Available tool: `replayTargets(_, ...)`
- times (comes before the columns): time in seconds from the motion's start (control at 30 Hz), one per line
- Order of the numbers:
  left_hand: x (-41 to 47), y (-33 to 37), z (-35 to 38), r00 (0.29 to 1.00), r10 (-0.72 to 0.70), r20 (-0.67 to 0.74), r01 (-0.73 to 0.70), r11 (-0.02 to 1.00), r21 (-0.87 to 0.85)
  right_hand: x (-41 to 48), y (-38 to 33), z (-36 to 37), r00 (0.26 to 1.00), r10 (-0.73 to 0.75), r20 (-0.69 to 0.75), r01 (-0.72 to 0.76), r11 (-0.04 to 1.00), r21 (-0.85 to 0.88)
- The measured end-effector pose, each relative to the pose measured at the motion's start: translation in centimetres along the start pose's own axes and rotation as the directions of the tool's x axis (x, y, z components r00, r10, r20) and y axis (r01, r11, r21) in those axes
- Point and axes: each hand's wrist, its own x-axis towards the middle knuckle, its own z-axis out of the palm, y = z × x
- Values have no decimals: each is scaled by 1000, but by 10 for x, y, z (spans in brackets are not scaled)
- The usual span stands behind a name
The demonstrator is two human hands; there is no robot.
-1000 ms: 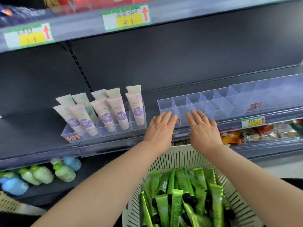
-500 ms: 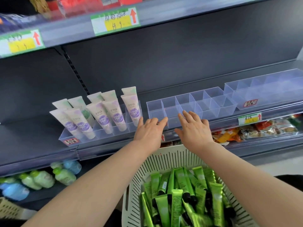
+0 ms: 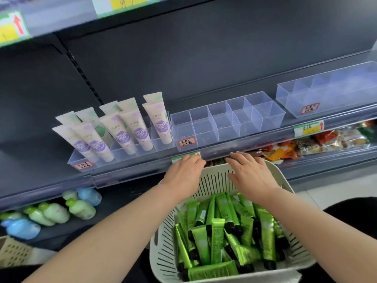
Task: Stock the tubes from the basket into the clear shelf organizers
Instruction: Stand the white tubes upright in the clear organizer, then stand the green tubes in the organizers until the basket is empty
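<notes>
The glossy green plastic tubes with black caps lie heaped in the white slotted plastic basket, right under my wrists and crossing each other at every angle. None stands yet in the clear divided plastic organizer on the shelf just above the basket's far rim; its compartments are bare.

My left hand sits at the shelf's front rail, fingers loosely bent onto a green price label and holding nothing. My right hand hovers palm down over the basket's far rim, fingers straight and a little spread, also holding nothing.

I think the step in hand is the first pick. I should take a tube lying free on top of the heap and pinch its body near the cap, so it lifts clear without dragging its neighbours. I would stand it cap down, like the pale lilac-printed tubes leaning in the organizer beside. Filling the back row first seems wise, so later reaches don't knock the front ones. The organizer looks light and may slide, so my left hand could steady it.
</notes>
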Motion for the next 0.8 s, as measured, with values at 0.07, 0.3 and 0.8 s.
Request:
replayTargets(0.07, -3, 5, 13, 998, -27, 56, 27, 1000, 13, 0, 9, 7, 1000, -4, 22, 4, 1000, -6)
replayTargets(0.3, 1, -2, 33, 990, -115, 84, 120, 991, -55, 34, 4, 6, 979, -198, 47, 196, 980, 45)
replayTargets(0.8, -52, 22, 87, 964, -202, 173, 245, 928, -281, -3, -2, 47, 988, -149, -29, 149, 989, 9)
